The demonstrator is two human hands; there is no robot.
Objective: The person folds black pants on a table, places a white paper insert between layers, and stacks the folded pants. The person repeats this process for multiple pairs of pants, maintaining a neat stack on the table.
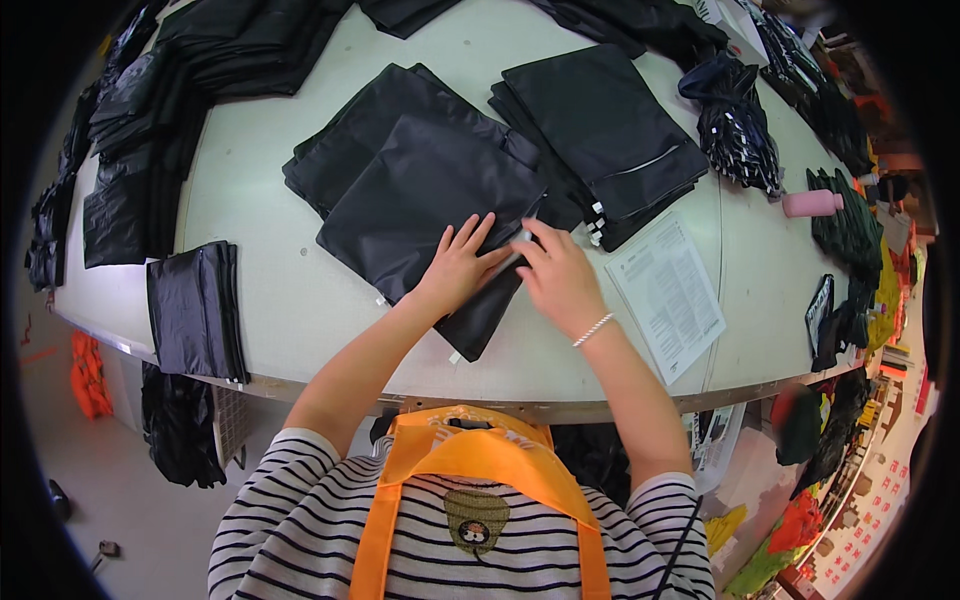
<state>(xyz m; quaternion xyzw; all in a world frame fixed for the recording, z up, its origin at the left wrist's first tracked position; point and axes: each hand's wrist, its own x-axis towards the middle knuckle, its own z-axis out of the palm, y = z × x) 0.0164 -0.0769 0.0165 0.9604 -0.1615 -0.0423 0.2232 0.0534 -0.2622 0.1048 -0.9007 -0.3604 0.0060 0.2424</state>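
Observation:
A flat, folded black fabric piece [420, 190] lies at a slant in front of me, on top of more black pieces [352, 130]. My left hand [462, 268] rests on its near right part, fingers spread and flat. Close beside it, my right hand [556, 268], with a white beaded bracelet at the wrist, has its fingers bent and pinching at the piece's right edge. A pale glint shows at that edge; what it is I cannot make out. To the right sits a stack of black pieces [600, 125] with a light zipper-like line and small white tags.
The pale table [270, 300] bears a printed sheet [668, 300] at right. Folded black stacks [195, 310] stand at left. Farther right are a tied dark bundle [738, 125] and a pink bottle [812, 204]. The table's front edge [560, 408] runs close to my body.

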